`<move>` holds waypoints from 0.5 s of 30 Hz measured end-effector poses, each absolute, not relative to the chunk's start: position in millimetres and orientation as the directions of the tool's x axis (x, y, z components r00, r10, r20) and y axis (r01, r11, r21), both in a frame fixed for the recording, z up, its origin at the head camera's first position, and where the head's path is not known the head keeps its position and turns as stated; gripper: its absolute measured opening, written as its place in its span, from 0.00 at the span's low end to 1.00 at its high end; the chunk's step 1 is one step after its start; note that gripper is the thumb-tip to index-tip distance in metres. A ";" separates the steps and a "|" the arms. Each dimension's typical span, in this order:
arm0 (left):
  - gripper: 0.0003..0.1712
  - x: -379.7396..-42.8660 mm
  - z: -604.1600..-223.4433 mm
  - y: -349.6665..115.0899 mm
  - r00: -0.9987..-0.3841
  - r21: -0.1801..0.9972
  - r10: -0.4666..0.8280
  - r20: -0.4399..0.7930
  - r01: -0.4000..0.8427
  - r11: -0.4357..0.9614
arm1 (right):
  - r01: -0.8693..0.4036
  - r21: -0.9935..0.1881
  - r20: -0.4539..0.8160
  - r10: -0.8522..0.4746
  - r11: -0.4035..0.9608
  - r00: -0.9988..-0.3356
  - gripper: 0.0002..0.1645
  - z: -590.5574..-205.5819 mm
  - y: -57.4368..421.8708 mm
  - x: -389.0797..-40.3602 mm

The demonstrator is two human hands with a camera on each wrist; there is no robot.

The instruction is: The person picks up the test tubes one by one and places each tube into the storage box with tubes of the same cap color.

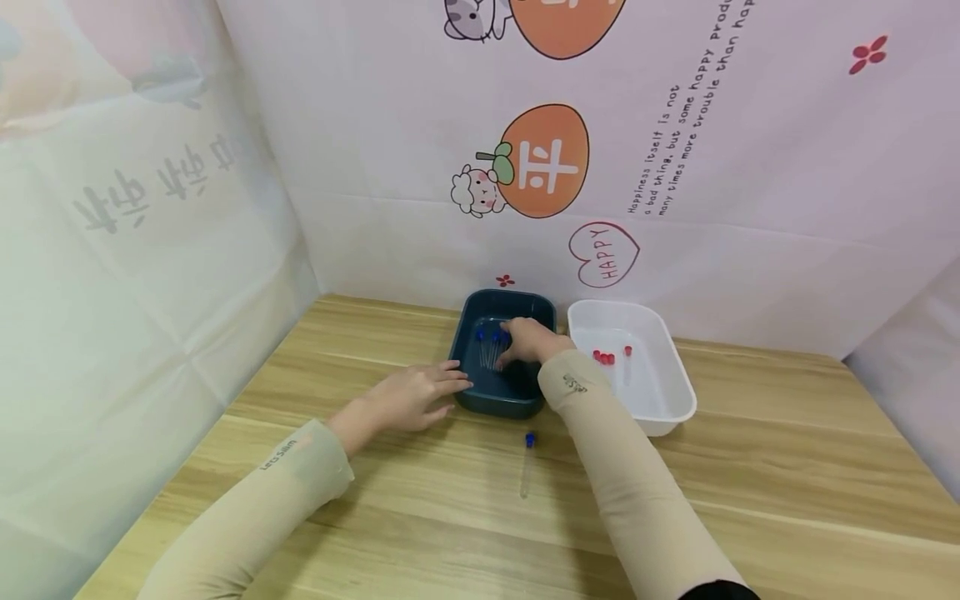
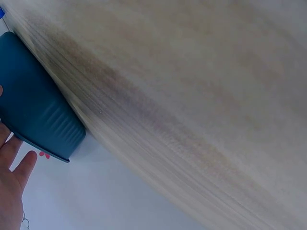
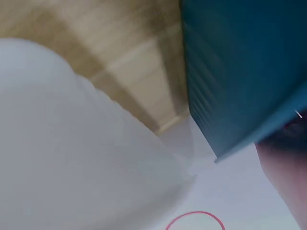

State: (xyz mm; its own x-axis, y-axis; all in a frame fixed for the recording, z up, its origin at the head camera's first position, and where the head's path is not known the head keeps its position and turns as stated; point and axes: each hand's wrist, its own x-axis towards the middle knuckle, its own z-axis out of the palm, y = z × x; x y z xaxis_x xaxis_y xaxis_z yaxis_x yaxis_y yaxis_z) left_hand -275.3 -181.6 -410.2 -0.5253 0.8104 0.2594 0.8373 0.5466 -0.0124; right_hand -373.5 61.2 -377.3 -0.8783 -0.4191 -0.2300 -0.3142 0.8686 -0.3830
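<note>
A dark blue tray (image 1: 501, 404) holds several clear tubes with blue caps (image 1: 489, 354), lying side by side. My right hand (image 1: 531, 342) reaches into it over the tubes, thumb and forefinger spread apart at their right side; its other fingers are hidden. In the right wrist view that hand (image 3: 288, 177) is blurred behind the tray wall. My left hand (image 1: 416, 396) rests with extended fingers at the tray's left rim, its fingertips also visible beside the tray (image 2: 41, 105) in the left wrist view. One blue-capped tube (image 1: 526, 467) lies on the table in front.
Right of the blue tray stands a white tray (image 1: 663, 392) with several red-capped tubes (image 1: 603, 358) in it. Both trays stand on a wood-grain table (image 1: 787, 467), close to a printed cloth backdrop (image 1: 390, 150). Another cloth (image 1: 135, 267) hangs at the left.
</note>
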 end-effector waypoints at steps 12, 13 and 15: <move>0.24 -274.3 -407.7 -180.9 -0.531 -0.014 0.809 0.254 0.834 0.552 | -0.399 -0.370 -0.184 -0.487 0.839 -0.854 0.38 -349.7 71.4 -365.5; 0.24 -274.3 -407.9 -180.6 -0.531 -0.012 0.809 0.252 0.834 0.552 | -0.417 -0.363 -0.177 -0.500 0.834 -0.848 0.38 -348.2 72.5 -364.6; 0.24 -274.0 -408.8 -180.5 -0.528 -0.017 0.811 0.251 0.835 0.549 | -0.451 -0.355 -0.163 -0.529 0.819 -0.833 0.38 -344.8 75.3 -361.8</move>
State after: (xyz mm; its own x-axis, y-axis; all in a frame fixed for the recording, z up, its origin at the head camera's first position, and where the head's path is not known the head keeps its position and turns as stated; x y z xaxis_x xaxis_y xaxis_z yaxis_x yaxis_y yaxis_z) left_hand -274.0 -180.5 -408.8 -0.5283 0.8110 0.2513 0.8354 0.5494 -0.0168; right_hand -361.8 75.3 -344.8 -0.8327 -0.5292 -0.1632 -0.4509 0.8189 -0.3551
